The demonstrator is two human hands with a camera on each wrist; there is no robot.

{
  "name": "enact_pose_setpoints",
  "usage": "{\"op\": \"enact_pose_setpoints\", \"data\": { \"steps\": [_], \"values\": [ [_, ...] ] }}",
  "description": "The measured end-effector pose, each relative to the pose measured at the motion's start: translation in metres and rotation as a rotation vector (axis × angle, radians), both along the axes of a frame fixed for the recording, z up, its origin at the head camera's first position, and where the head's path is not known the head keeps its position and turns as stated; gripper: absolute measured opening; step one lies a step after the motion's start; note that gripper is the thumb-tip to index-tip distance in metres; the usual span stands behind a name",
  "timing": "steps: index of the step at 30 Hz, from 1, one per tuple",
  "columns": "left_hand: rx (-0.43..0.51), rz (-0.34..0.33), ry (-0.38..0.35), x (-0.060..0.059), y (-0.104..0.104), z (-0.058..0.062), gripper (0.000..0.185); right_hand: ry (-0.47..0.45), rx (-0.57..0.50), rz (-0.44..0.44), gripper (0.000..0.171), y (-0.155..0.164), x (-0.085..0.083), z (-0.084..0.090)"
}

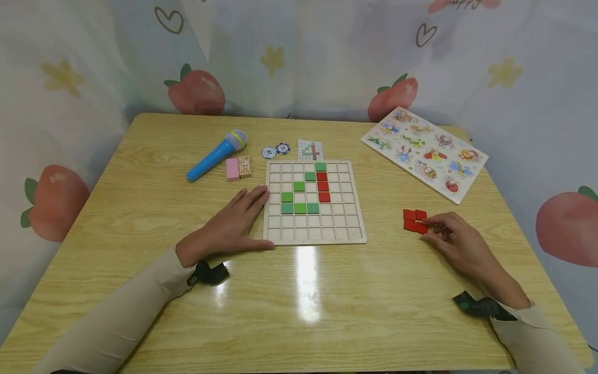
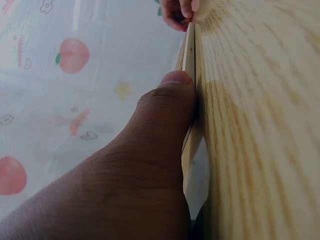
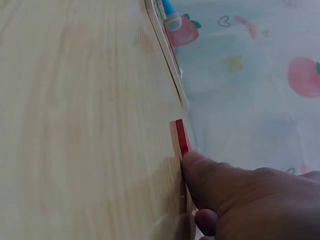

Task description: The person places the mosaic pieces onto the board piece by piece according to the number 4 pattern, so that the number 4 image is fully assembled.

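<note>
Both grips sit low on the wooden surface (image 1: 140, 208) as I watch from the head view. My left hand (image 1: 231, 223) lies flat with fingers straight, its fingertips against the left edge of the grid board (image 1: 345, 228) and the thumb along the board's near left corner; the left wrist view shows that thumb pressed against the board's thin edge. My right hand (image 1: 460, 244) rests at about 4 o'clock from the board, fingers curled, with the fingertips touching the nearest of the loose red tiles (image 1: 415, 221), a small cluster lying flat on the surface just at 9 o'clock of that hand. The right wrist view shows one finger pushing on a red tile's edge; I cannot tell whether it is pinched. On the board, green tiles (image 1: 300, 208) form a stepped line with a row beneath, and red tiles run in a short column beside them. At 11 o'clock of the board lie a blue toy microphone (image 1: 215, 155), a pink eraser (image 1: 232, 169) and two poker chips (image 1: 275, 150); an animal puzzle (image 1: 422, 153) sits at 2 o'clock.
</note>
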State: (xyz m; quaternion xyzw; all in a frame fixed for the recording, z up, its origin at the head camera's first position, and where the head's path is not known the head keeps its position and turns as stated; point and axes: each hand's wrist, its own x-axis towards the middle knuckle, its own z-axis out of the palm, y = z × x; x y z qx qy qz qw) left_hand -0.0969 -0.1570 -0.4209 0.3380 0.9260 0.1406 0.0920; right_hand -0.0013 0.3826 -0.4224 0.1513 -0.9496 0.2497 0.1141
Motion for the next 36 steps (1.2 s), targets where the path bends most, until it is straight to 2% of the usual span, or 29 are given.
{"op": "enact_pose_setpoints", "data": {
  "steps": [7, 15, 21, 29, 36],
  "values": [
    [0.005, -0.002, 0.007, -0.001, 0.001, 0.0, 0.131, 0.031, 0.017, 0.012, 0.03, 0.0, -0.002, -0.004],
    [0.016, -0.008, 0.009, 0.0, 0.002, 0.001, 0.131, 0.018, -0.009, 0.018, 0.033, 0.001, 0.0, -0.004],
    [0.02, -0.005, 0.006, 0.001, 0.001, 0.002, 0.131, 0.001, -0.024, 0.03, 0.029, 0.001, 0.0, 0.002],
    [0.017, -0.002, 0.003, 0.001, -0.001, -0.001, 0.13, 0.027, 0.021, 0.099, 0.036, -0.015, -0.013, 0.021],
    [0.011, -0.01, 0.013, 0.0, -0.001, -0.003, 0.131, 0.07, 0.035, 0.224, 0.042, -0.06, -0.032, 0.044]
  ]
}}
